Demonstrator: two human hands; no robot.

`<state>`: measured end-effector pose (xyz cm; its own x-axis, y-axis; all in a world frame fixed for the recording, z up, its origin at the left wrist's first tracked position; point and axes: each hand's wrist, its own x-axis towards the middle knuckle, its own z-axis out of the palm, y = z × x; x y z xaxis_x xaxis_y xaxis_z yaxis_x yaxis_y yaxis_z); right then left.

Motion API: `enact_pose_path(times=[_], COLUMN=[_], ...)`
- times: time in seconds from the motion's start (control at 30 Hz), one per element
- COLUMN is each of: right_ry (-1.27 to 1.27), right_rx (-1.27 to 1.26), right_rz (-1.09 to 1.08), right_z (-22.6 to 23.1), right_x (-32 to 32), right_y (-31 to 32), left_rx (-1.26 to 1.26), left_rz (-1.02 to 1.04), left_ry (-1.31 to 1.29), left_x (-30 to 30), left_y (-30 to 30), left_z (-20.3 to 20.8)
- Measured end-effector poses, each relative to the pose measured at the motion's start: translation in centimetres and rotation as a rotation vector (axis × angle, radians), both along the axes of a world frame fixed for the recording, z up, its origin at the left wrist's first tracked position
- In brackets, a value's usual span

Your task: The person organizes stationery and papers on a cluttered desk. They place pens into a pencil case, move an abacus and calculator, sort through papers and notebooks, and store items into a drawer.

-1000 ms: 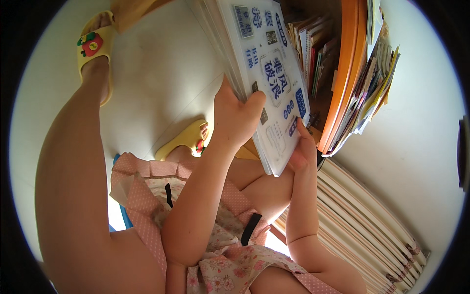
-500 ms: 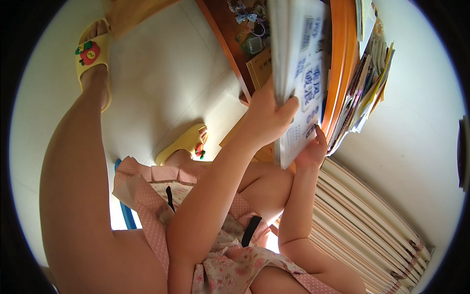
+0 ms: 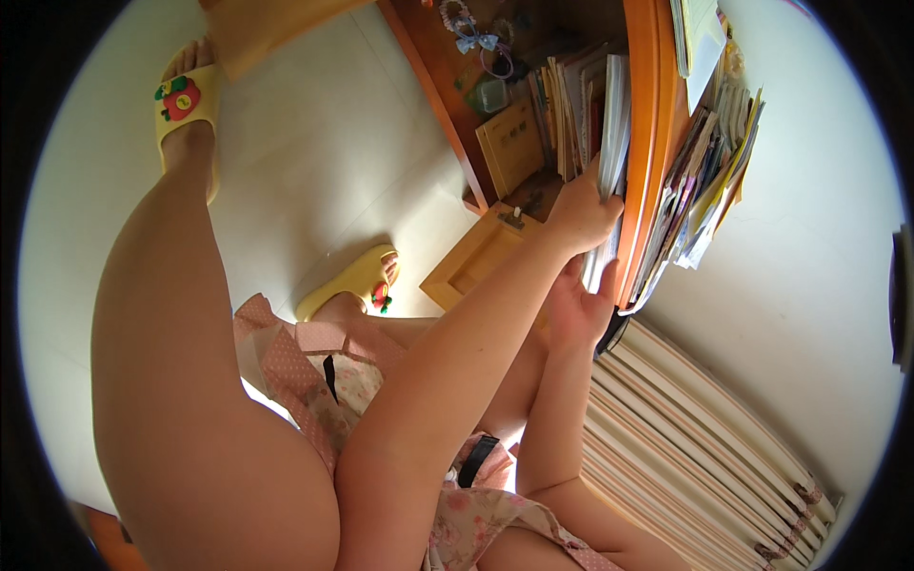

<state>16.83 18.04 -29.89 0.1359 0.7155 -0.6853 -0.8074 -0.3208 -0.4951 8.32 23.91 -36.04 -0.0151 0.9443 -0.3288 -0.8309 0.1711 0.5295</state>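
A thick white stack of booklets (image 3: 617, 109) stands on edge inside a brown wooden cabinet (image 3: 657, 143), against its right side wall. My left hand (image 3: 585, 211) is closed round the stack's near part, with the thumb on top. Just below, my right hand (image 3: 581, 303) grips the stack's lower end between thumb and fingers. The fingertips of both hands are partly hidden. To the left of the stack, several upright books (image 3: 569, 109) share the compartment, and a tan booklet (image 3: 511, 147) leans in front of them.
Hair ties with a blue bow (image 3: 476, 40) lie deeper in the cabinet. A wooden door (image 3: 476, 249) with a metal hinge hangs open below. Magazines (image 3: 705, 181) are stacked outside, at the right. A white ribbed radiator (image 3: 705, 428) runs along the wall. My feet wear yellow slippers (image 3: 347, 283).
Both hands have moved the white stack down and inward, from in front of the cabinet into the compartment. Its printed cover has turned out of sight, and the books behind now show.
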Motion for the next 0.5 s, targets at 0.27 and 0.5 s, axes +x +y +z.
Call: enact_pose_path(times=[0.27, 0.5], right_ry=[0.321, 0.135], right_rx=[-0.100, 0.184], right_rz=[-0.157, 0.124], right_z=[-0.9, -3.6], right_x=[4.7, 6.5], right_y=[4.9, 8.8], left_rx=[0.046, 0.045], left_rz=[-0.089, 0.068], left_ry=[0.234, 0.196], left_x=[0.7, 1.6], left_y=[0.4, 0.5], left_z=[-0.4, -0.2])
